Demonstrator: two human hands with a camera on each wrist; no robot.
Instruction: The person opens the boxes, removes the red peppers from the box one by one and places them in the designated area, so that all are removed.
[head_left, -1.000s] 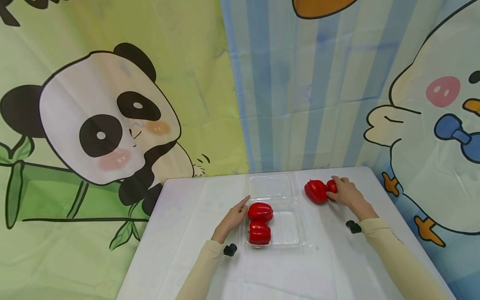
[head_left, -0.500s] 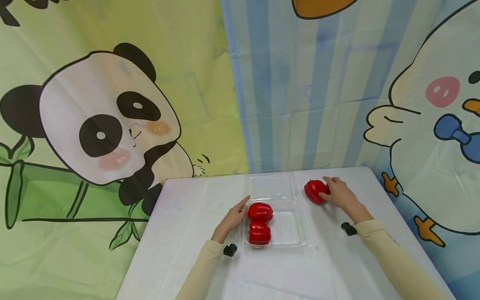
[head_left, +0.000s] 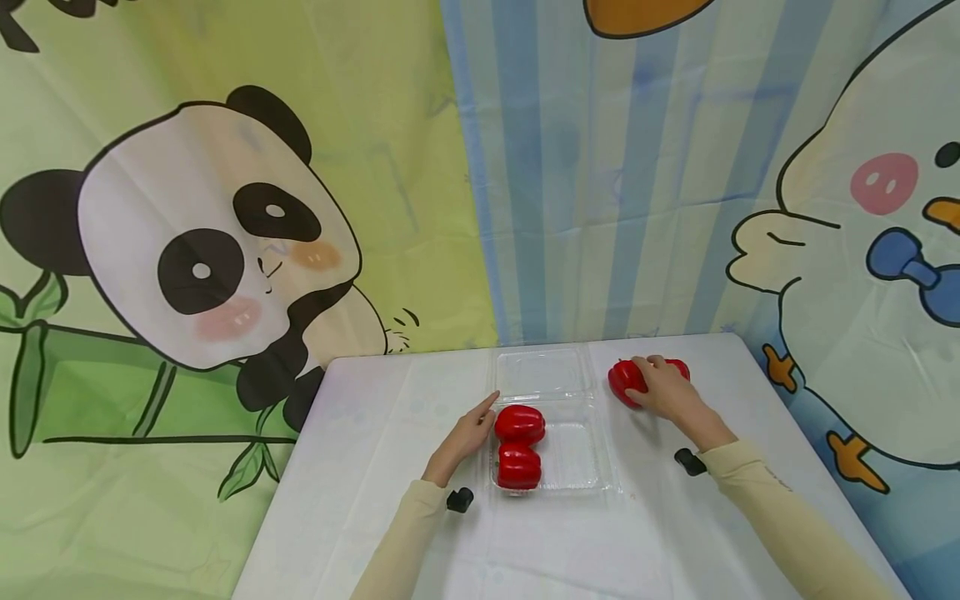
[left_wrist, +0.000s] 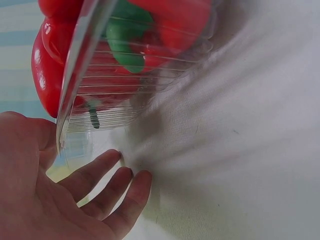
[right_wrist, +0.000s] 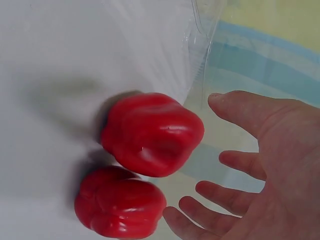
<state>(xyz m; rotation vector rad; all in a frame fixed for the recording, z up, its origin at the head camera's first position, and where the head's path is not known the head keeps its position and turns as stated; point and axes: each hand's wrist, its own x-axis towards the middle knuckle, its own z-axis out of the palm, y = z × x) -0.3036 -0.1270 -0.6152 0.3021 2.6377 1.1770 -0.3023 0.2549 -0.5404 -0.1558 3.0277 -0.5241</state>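
A clear plastic clamshell box lies open, its lid folded back. Two red bell peppers fill its left side, one farther back and one at the front; a green stem shows through the wall in the left wrist view. My left hand is at the box's left edge, index finger extended along the rim. To the right of the box, my right hand reaches over two more red peppers, the left one and the right one. Its fingers are spread close to them in the right wrist view, holding neither.
The box and peppers rest on a white-covered table. Behind it hangs a curtain with cartoon animals. A black wrist camera sits by the left sleeve, another camera by the right.
My right hand has moved left, from the right-hand pepper toward the left-hand one, uncovering the right one's far end. My left hand and the box have stayed put.
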